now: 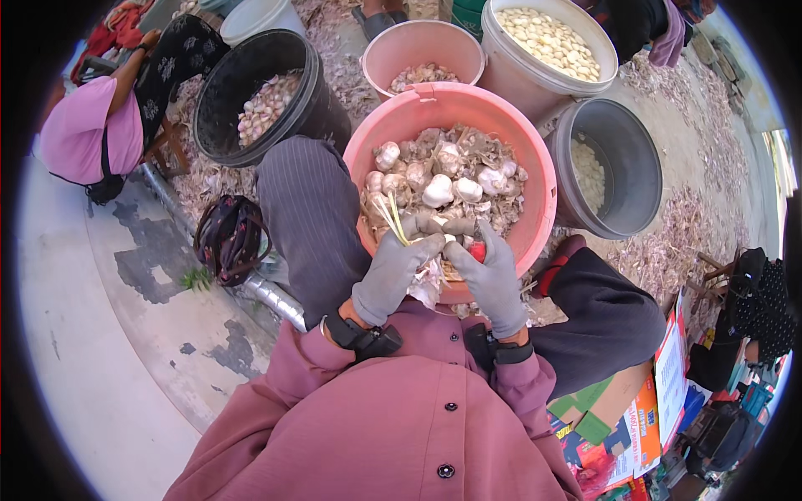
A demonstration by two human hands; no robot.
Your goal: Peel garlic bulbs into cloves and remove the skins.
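Note:
Both of my hands wear grey work gloves and meet over the near rim of a pink plastic tub [542, 188]. My left hand [391, 272] grips a piece of garlic [448, 238], mostly hidden by the fingers. Pale yellow-green shoots [395, 219] stick up beside its thumb. In my right hand [492, 272] is a small red-handled tool [478, 252]; its working end cannot be seen. The fingertips of both hands touch around the garlic. Papery garlic skin [427, 285] hangs below them. Whole garlic bulbs [438, 191] and dry husks fill the tub's bottom.
A black bucket [210, 119] holds unpeeled cloves. Peeled cloves [551, 41] fill a white bucket; more lie in a grey bucket [633, 169]. Behind the tub stands a pink basin [376, 59]. Skins litter the ground. A person in pink [94, 141] sits at left.

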